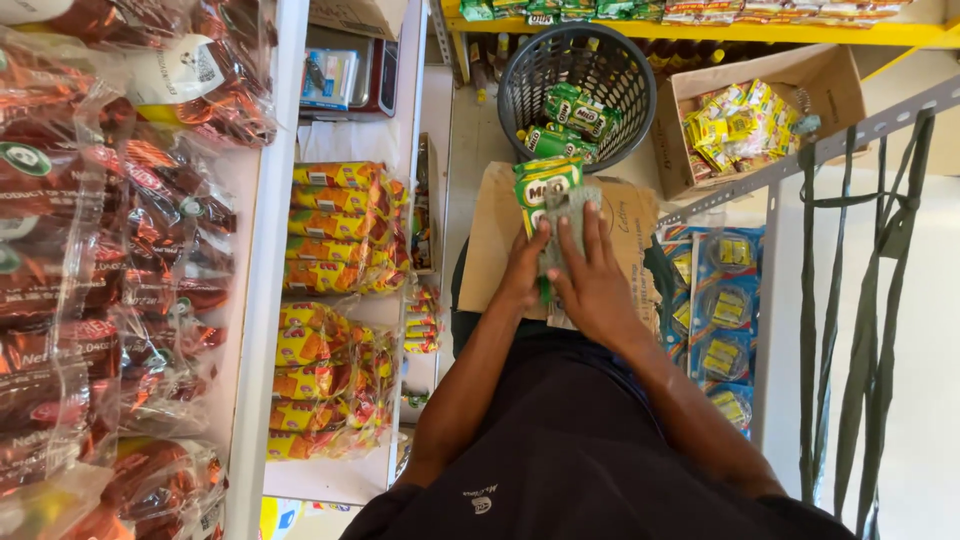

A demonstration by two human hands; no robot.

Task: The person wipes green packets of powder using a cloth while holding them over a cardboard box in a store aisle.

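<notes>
You press both hands onto a strip of green sachets (548, 190) lying on a flat piece of cardboard (490, 250). Your left hand (525, 272) rests at the strip's left edge; your right hand (592, 280) lies spread over a grey cloth (570, 215) on top of it. Just beyond stands a dark plastic basket (620, 75) holding more green sachets. To its right, an open cardboard box (830, 80) contains yellow packets (735, 125). On your left, white shelves (268, 300) carry yellow snack bags (335, 230) and brown wrapped packs (110, 250).
</notes>
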